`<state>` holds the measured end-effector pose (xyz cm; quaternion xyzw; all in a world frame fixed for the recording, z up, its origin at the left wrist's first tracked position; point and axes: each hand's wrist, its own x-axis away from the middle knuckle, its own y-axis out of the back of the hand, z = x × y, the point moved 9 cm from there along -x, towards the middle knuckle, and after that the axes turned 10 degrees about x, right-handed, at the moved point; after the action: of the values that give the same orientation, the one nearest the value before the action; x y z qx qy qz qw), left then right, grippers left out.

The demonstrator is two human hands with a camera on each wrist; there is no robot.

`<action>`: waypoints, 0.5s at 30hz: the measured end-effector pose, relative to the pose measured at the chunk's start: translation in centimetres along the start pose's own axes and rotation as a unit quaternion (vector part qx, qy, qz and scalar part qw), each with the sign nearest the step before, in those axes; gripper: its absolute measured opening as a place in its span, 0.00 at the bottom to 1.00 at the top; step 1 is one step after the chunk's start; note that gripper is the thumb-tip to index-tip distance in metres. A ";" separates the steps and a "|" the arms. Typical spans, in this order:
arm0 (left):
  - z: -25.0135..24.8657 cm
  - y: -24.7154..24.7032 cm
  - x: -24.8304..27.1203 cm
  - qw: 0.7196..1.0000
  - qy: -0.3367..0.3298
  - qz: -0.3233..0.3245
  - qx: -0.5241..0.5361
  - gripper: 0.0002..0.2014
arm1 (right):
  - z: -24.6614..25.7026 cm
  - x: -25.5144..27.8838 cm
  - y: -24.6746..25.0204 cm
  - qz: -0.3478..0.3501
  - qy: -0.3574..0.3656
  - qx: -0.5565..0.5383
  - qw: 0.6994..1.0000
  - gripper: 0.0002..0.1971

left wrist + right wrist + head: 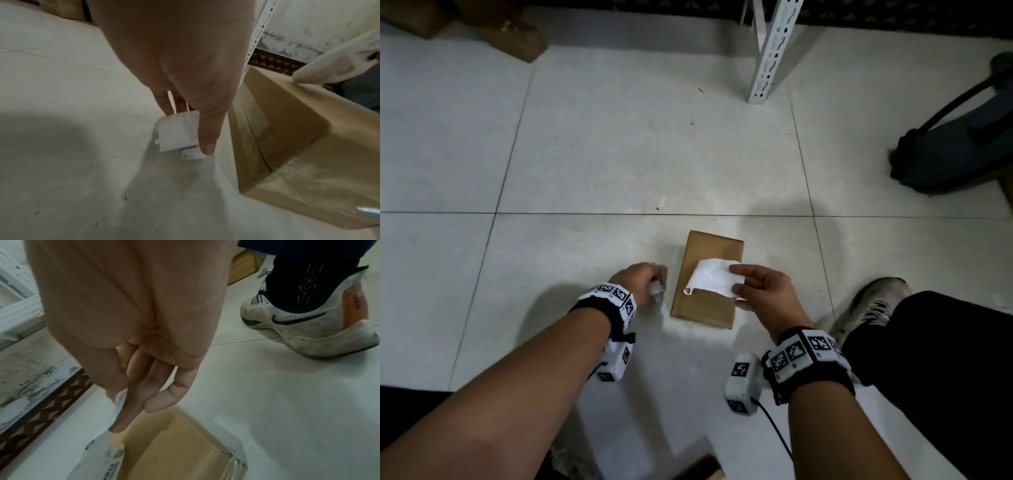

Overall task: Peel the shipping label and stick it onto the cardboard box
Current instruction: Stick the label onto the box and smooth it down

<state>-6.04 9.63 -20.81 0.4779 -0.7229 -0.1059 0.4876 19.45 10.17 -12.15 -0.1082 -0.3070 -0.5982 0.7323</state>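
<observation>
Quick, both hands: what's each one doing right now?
Left hand: holding a piece of white backing paper down at the floor.
Right hand: pinching the shipping label above the cardboard box.

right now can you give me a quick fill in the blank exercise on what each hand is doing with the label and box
1. The right hand pinches the white paper shipping label above the brown ____ box.
2. The left hand holds a small white paper scrap close to the pale tiled ____.
3. The box lies between the left hand and a white ____.

Missing words: cardboard; floor; shoe
</observation>
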 end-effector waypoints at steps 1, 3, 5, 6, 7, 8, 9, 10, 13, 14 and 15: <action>0.1 0.4 -0.1 0.999 -0.011 -0.024 -0.022 0.20 | 0.0 0.0 -0.1 -0.002 0.000 0.000 1.000 0.14; 0.1 1.5 0.1 0.997 -0.023 -0.073 0.019 0.36 | 0.1 -0.1 -0.2 -0.008 0.002 -0.007 1.000 0.13; -0.5 2.3 0.6 0.986 -0.036 -0.078 0.142 0.48 | 0.7 0.2 -0.2 -0.023 0.008 -0.014 1.000 0.10; -1.3 2.5 1.1 0.980 -0.044 -0.057 0.185 0.51 | 1.3 0.3 -0.2 -0.036 0.012 -0.015 0.999 0.09; -2.3 2.8 1.5 0.976 -0.057 -0.036 0.209 0.52 | 1.9 0.4 -0.1 -0.051 0.011 -0.015 0.999 0.11; -3.4 3.2 1.8 0.971 -0.071 -0.022 0.226 0.50 | 2.4 0.5 -0.1 -0.064 0.004 -0.016 0.998 0.17; -4.5 3.7 2.1 0.965 -0.086 -0.018 0.246 0.49 | 2.6 0.4 -0.1 -0.073 -0.009 -0.017 0.997 0.23; -5.8 4.3 2.6 0.957 -0.102 -0.022 0.272 0.48 | 2.9 0.4 -0.1 -0.082 -0.022 -0.017 0.996 0.28; -8.8 6.3 3.6 0.928 -0.127 -0.064 0.344 0.46 | 3.9 0.3 -0.2 -0.097 -0.035 -0.034 0.994 0.29; -9.5 6.9 4.0 0.920 -0.135 -0.087 0.359 0.44 | 4.6 0.4 -0.3 -0.093 -0.027 -0.032 0.995 0.25; -10.2 7.6 4.4 0.910 -0.144 -0.105 0.374 0.41 | 5.5 0.6 -0.3 -0.087 -0.009 -0.016 0.996 0.19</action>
<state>-2.57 13.24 -8.30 0.6777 -0.7178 0.0536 0.1500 17.45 12.45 -7.54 -0.0980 -0.3125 -0.6633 0.6728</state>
